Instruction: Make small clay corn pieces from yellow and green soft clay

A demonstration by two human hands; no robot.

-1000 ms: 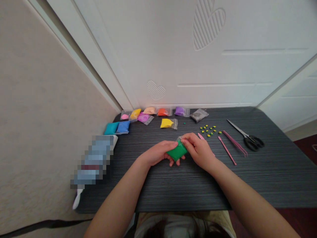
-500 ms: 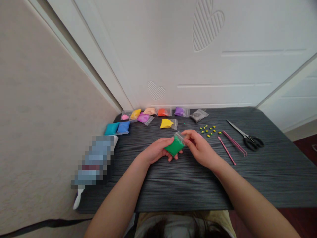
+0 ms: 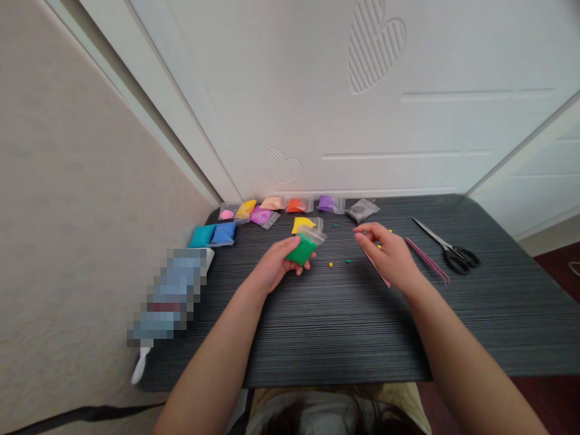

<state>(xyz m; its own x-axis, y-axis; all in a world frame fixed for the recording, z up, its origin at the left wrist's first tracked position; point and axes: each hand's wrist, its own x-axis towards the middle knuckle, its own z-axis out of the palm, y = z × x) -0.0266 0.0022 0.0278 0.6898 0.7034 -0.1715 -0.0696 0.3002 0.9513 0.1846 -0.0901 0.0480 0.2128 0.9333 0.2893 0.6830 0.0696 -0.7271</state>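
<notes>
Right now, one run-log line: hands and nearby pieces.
left hand: holds green packet | right hand: apart from packet, grip unclear, near pink tool | on table between hands: yellow ball, green piece

Along the tabletop's far edge, before a white door, lie an orange bag, a purple bag and a grey bag. A teal bag and a blue bag sit near the far left corner. Below them, a pack (its print pixelated) lies along the left edge, while scissors lie toward the right one.
</notes>
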